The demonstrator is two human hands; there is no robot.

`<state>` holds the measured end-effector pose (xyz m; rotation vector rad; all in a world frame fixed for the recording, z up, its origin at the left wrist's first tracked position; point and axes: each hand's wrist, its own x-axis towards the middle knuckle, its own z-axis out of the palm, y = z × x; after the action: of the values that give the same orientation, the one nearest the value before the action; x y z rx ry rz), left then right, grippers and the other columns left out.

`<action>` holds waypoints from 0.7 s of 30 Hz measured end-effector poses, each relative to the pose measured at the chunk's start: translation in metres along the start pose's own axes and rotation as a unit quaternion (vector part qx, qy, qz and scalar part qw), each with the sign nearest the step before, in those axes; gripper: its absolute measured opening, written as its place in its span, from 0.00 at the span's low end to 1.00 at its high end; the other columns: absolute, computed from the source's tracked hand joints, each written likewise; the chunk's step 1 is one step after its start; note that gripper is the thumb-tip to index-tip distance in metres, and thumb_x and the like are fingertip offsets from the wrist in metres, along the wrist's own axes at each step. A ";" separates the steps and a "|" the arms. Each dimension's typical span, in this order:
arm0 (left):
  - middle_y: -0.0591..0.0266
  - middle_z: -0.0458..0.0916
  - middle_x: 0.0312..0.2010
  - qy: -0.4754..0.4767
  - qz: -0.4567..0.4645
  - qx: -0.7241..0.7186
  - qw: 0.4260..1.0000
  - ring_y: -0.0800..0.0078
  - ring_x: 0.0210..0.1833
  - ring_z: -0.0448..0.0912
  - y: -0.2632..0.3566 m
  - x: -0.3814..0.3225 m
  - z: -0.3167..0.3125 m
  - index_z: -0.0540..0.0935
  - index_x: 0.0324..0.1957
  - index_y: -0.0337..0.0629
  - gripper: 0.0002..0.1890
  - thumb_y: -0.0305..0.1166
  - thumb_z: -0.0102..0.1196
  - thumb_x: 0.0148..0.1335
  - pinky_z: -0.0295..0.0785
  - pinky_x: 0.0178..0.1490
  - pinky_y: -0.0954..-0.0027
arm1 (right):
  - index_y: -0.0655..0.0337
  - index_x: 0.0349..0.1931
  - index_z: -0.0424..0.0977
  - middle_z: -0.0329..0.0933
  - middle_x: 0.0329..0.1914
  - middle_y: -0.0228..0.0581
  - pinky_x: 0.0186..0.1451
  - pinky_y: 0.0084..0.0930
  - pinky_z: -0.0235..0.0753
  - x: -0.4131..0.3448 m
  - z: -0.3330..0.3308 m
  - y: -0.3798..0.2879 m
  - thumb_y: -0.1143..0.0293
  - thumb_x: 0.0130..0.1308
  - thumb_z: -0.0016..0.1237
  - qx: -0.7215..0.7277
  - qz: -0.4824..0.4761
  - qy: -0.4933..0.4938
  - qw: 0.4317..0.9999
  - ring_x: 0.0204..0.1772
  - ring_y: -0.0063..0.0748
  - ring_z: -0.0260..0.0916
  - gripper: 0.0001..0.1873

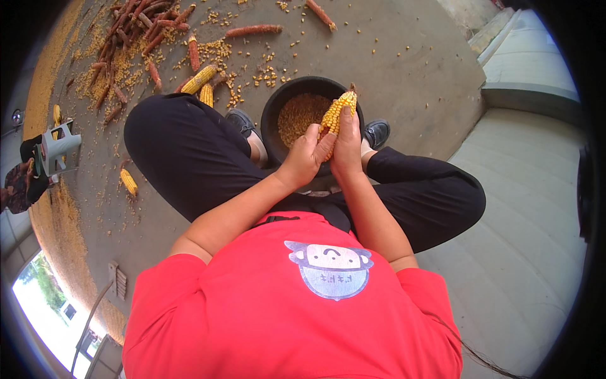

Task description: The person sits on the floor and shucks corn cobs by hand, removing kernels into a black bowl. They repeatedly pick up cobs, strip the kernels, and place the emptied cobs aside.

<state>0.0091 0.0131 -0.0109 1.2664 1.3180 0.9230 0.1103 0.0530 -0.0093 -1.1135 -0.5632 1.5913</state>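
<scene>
Over a round black tub [271,137] with loose corn kernels [296,118] in it, both my hands are on one yellow ear of corn [338,113]. The ear tilts, its pointed end up and to the right. My right hand [347,147] wraps its right side, thumb along the kernels. My left hand [305,154] grips its lower left side, thumb and fingers against the rows. A reddish gap without kernels shows near my left fingers. The ear's lower end is partly hidden by my hands.
Shelled red cobs [154,21] lie piled at upper left among scattered kernels. Unshelled ears [200,79] rest beyond my left knee; another ear [128,182] lies farther left. My shoes flank the tub. A person [21,187] is beside a plastic stool [61,147] at far left, near a wooden rake [117,280].
</scene>
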 end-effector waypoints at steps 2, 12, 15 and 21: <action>0.43 0.75 0.27 0.010 0.014 -0.006 1.000 0.49 0.32 0.77 0.003 0.001 0.000 0.67 0.39 0.35 0.18 0.43 0.42 0.71 0.68 0.34 0.60 | 0.59 0.51 0.64 0.67 0.38 0.28 0.41 0.19 0.67 0.001 0.000 0.000 0.53 0.73 0.39 -0.010 -0.009 -0.007 1.000 0.39 0.17 0.64 0.19; 0.42 0.75 0.26 0.057 0.038 0.016 0.998 0.46 0.31 0.76 -0.001 0.005 -0.004 0.71 0.37 0.34 0.17 0.41 0.42 0.71 0.68 0.34 0.60 | 0.60 0.51 0.64 0.67 0.38 0.28 0.43 0.18 0.67 0.001 0.001 0.002 0.51 0.72 0.39 -0.017 -0.017 -0.004 1.000 0.40 0.17 0.64 0.20; 0.42 0.77 0.28 0.018 -0.037 -0.040 0.998 0.48 0.33 0.78 0.000 0.008 -0.005 0.72 0.39 0.33 0.19 0.44 0.44 0.70 0.69 0.36 0.60 | 0.60 0.50 0.64 0.67 0.38 0.28 0.42 0.18 0.67 0.002 0.000 0.005 0.51 0.72 0.39 -0.051 -0.028 -0.008 0.998 0.39 0.17 0.64 0.20; 0.42 0.78 0.30 0.026 -0.025 -0.034 0.999 0.48 0.35 0.79 0.001 0.007 -0.004 0.72 0.40 0.32 0.20 0.44 0.44 0.69 0.69 0.37 0.60 | 0.60 0.48 0.65 0.67 0.37 0.27 0.42 0.17 0.67 0.001 0.000 0.006 0.51 0.73 0.38 -0.037 -0.010 -0.021 0.999 0.39 0.16 0.64 0.20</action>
<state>0.0060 0.0209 -0.0100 1.1600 1.3408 0.9635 0.1079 0.0520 -0.0144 -1.1290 -0.6635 1.5910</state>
